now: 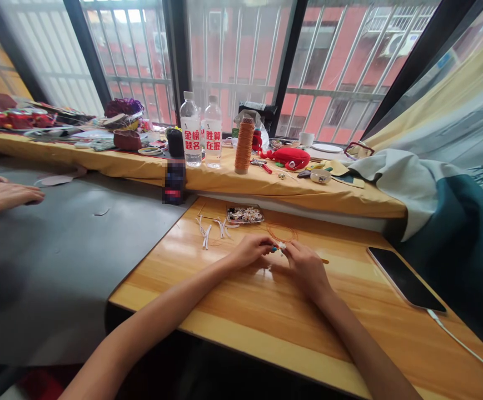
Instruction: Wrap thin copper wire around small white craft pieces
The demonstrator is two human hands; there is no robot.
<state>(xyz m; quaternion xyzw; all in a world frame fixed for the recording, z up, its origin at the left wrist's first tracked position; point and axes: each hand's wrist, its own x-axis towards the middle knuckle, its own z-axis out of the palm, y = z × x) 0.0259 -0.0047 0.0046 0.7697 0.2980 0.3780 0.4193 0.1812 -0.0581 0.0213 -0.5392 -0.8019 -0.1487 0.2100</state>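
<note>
My left hand [250, 251] is closed, its fingertips pinching a small blue-green piece [274, 249] too small to identify. Facing it, my right hand [308, 271] pinches a small white piece [282, 247], which sits right beside the blue-green one. Whether the two pieces are joined I cannot tell. Orange thread [288, 229] curls in loops on the wooden table just beyond my fingers. A thin brown stick [325, 261] pokes out beside my right hand; most of it is hidden. Behind my hands stands a clear tray [262, 220] filled with small white and dark pieces.
White strips [207, 236] lie left of the tray. A phone [406, 279] with a cable [453, 332] is at the right. The cloth-covered ledge [341, 201] holds water bottles [192, 133], an orange thread spool [244, 145] and red-handled pliers [262, 165]. Another person's hands [8, 194] are at far left.
</note>
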